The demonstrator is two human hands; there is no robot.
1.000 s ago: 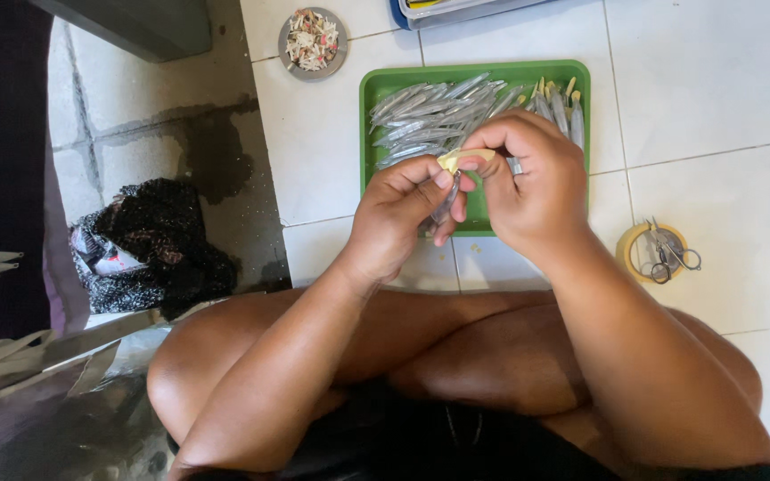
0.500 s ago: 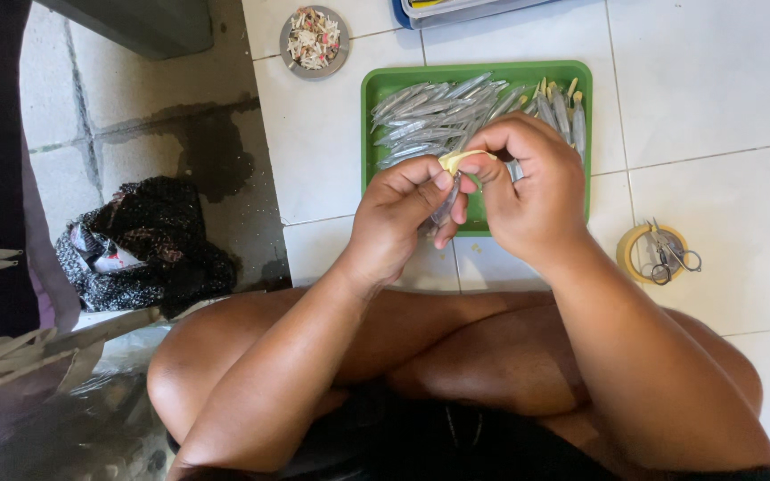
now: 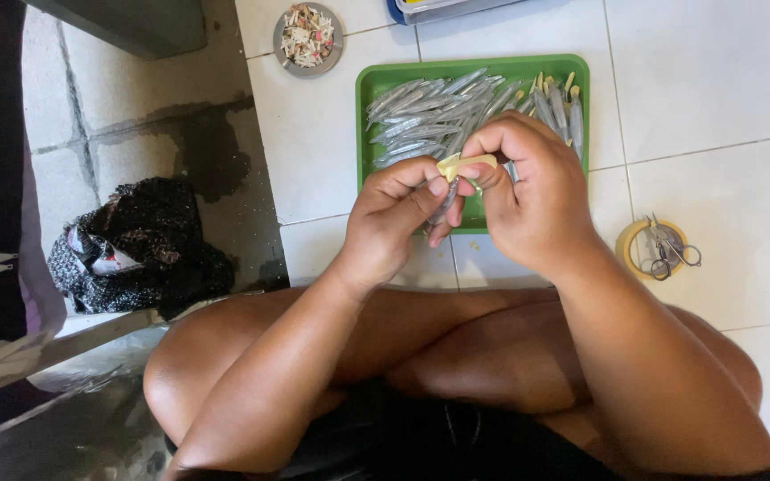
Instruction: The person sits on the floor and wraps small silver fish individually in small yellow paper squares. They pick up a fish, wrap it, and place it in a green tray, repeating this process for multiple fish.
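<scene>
My left hand (image 3: 394,214) and my right hand (image 3: 532,191) meet over the near edge of a green tray (image 3: 369,89) on the white tiled floor. Between the fingertips of both hands is a small pale yellow strip (image 3: 461,165), with a thin silvery piece (image 3: 446,198) hanging below it. The tray holds several slim silvery wrapped pieces (image 3: 430,111), some with yellow tips at the right end. My crossed bare legs (image 3: 421,347) lie below the hands.
A small round dish of scraps (image 3: 307,36) sits left of the tray's far corner. A yellow tape roll with small scissors (image 3: 661,248) lies on the tiles at right. A black patterned bag (image 3: 135,249) rests on the darker floor at left. A blue-edged container (image 3: 438,7) lies beyond the tray.
Both hands stay together at the tray's near edge. The fingers have shifted slightly on the yellow strip; nothing else has moved.
</scene>
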